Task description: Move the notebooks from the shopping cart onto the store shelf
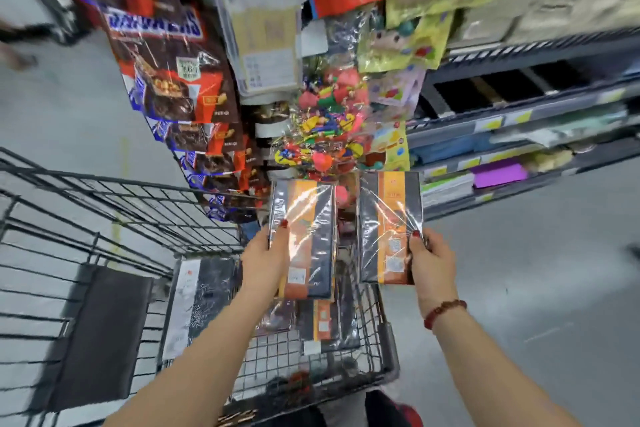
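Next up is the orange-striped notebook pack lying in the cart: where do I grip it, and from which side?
Probably its near short end, coming from above on your side: the notebook pack seems to lie flat on the cart floor, lengthwise towards you, with that end exposed. Pinch thumb on top, fingers beneath.

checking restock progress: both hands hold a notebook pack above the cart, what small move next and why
Probably swing the right hand and its notebook pack toward the store shelf on the right; it is already out of the shopping cart.
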`<state>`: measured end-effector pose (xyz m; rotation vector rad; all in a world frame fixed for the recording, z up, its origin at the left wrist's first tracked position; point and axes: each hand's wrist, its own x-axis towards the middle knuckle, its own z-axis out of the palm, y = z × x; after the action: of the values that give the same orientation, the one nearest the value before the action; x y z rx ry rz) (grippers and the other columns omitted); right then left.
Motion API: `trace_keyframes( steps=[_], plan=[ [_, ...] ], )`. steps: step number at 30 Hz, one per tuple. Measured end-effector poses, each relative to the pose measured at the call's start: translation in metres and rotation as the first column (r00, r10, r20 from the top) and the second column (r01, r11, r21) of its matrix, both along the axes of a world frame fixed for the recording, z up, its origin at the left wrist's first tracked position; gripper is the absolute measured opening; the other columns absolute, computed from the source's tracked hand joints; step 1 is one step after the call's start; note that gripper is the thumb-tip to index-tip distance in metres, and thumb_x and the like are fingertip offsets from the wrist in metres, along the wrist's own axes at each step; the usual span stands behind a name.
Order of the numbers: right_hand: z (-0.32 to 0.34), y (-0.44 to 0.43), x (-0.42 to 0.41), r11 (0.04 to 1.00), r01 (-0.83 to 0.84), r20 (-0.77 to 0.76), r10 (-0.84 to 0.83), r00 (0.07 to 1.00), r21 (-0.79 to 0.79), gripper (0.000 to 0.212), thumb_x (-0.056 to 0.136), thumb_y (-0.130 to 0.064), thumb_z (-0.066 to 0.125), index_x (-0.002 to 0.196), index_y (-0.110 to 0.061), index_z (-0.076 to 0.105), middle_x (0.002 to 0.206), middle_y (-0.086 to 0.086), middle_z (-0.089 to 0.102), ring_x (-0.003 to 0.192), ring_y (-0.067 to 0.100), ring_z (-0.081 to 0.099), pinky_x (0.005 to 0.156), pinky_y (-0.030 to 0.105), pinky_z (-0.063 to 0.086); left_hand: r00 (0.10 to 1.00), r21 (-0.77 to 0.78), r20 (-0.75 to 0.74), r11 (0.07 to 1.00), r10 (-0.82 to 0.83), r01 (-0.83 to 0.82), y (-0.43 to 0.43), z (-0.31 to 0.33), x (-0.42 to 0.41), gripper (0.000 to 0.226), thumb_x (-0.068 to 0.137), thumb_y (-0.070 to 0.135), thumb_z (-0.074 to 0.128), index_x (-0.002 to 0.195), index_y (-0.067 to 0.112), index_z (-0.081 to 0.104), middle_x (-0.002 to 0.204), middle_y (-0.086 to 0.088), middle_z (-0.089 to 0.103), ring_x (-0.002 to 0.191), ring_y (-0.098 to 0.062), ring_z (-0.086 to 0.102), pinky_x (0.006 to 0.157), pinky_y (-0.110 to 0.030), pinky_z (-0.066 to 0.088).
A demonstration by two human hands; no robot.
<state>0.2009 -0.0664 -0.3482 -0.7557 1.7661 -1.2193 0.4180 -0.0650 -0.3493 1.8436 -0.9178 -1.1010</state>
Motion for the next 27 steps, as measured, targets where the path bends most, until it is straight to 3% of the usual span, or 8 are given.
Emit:
trace_keyframes(
  steps=[3,6,12,14,17,20,23,27],
  plan=[
    [0.029,0.002,-0.035,0.997,0.041,0.04,-0.038,0.998,-0.065,0.016,0.096,-0.004,0.044,0.086,-0.009,0.054,0.069,0.009,0.044,0.042,0.002,0.048,0.034,0.013,0.039,0.999,-0.076,-0.027,0.997,-0.035,0.032,-0.007,0.029,-0.039,0.034,0.097,0.031,0.045,0.076,0.004,0.051,0.066,0.001,0.045,0.065,-0.017,0.043,0.061,-0.032,0.032],
    [0.053,0.007,-0.078,0.987,0.083,0.057,-0.076,0.995,-0.139,0.017,0.095,-0.004,0.046,0.086,-0.013,0.056,0.075,0.004,0.051,0.059,0.009,0.051,0.048,0.015,0.045,0.997,-0.127,-0.02,0.989,-0.08,0.077,-0.011,0.049,-0.085,0.03,0.097,0.031,0.046,0.074,0.012,0.052,0.07,-0.001,0.05,0.067,-0.017,0.045,0.062,-0.032,0.034],
    [0.076,0.024,-0.19,0.986,0.1,0.102,-0.087,0.991,-0.135,0.014,0.094,-0.004,0.046,0.087,-0.009,0.057,0.071,0.006,0.051,0.056,0.019,0.046,0.043,0.018,0.045,0.993,-0.149,-0.086,0.987,-0.078,0.064,-0.004,0.079,-0.197,0.03,0.096,0.029,0.048,0.078,0.007,0.06,0.066,0.002,0.049,0.07,-0.024,0.051,0.059,-0.029,0.036],
    [0.079,0.029,-0.229,0.988,0.103,0.089,-0.093,0.992,-0.118,0.016,0.093,-0.005,0.048,0.083,-0.011,0.058,0.066,0.006,0.052,0.056,0.019,0.047,0.052,0.026,0.044,0.99,-0.139,-0.115,0.988,-0.081,0.065,-0.005,0.081,-0.234,0.042,0.093,0.036,0.049,0.102,-0.004,0.059,0.078,-0.013,0.059,0.083,-0.041,0.056,0.069,-0.034,0.043],
    [0.087,0.035,-0.279,0.984,0.117,0.098,-0.104,0.99,-0.136,0.012,0.092,-0.005,0.05,0.088,-0.006,0.061,0.07,0.008,0.055,0.063,0.022,0.051,0.062,0.031,0.044,0.983,-0.139,-0.141,0.986,-0.114,0.094,-0.005,0.09,-0.284,0.033,0.093,0.036,0.048,0.091,0.006,0.06,0.088,-0.019,0.06,0.087,-0.032,0.055,0.071,-0.037,0.044],
    [0.094,0.041,-0.32,0.976,0.155,0.113,-0.138,0.984,-0.151,0.014,0.092,-0.005,0.05,0.088,-0.008,0.062,0.07,0.006,0.057,0.064,0.022,0.053,0.064,0.032,0.046,0.976,-0.145,-0.164,0.982,-0.146,0.123,-0.008,0.096,-0.328,0.048,0.091,0.04,0.049,0.11,-0.003,0.059,0.11,-0.028,0.06,0.103,-0.041,0.058,0.089,-0.045,0.048],
    [0.099,0.041,-0.352,0.975,0.167,0.113,-0.151,0.982,-0.146,0.018,0.091,-0.003,0.049,0.077,-0.01,0.057,0.062,0.005,0.051,0.056,0.021,0.048,0.053,0.027,0.041,0.963,-0.141,-0.197,0.977,-0.186,0.159,-0.018,0.103,-0.364,0.034,0.096,0.033,0.049,0.101,0.002,0.063,0.092,-0.015,0.067,0.074,-0.02,0.062,0.058,-0.025,0.051],
    [0.1,0.027,-0.387,0.972,0.181,0.118,-0.164,0.979,-0.151,0.014,0.093,-0.004,0.046,0.085,-0.001,0.058,0.067,0.009,0.051,0.056,0.02,0.047,0.053,0.027,0.041,0.944,-0.117,-0.244,0.973,-0.222,0.199,-0.042,0.105,-0.399,0.032,0.096,0.032,0.048,0.102,0.004,0.062,0.091,-0.014,0.07,0.071,-0.024,0.066,0.058,-0.029,0.049]
  ],
)
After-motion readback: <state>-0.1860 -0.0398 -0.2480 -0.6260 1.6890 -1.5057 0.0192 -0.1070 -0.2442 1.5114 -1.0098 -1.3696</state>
